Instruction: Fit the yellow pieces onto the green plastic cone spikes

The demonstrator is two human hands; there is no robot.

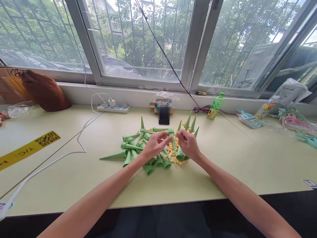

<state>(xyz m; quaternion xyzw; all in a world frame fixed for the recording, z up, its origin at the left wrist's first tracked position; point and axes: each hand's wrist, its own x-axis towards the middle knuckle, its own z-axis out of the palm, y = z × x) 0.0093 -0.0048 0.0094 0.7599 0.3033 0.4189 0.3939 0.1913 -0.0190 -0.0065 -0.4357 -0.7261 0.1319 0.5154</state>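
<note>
My left hand is closed on a green plastic watering spike, its wide threaded end up and its point down. Just right of it, my right hand has its fingers curled together near the spike's top; what they pinch is hidden. Below and left of my hands lies a pile of similar green spikes. Small yellow plastic pieces are heaped between and under my hands. Several more spikes stand point-up behind my right hand.
A dark phone leans against a small cardboard box behind the pile. A power strip with a white cable lies left. At right are a green-capped bottle and bagged brushes. A brown bag sits far left.
</note>
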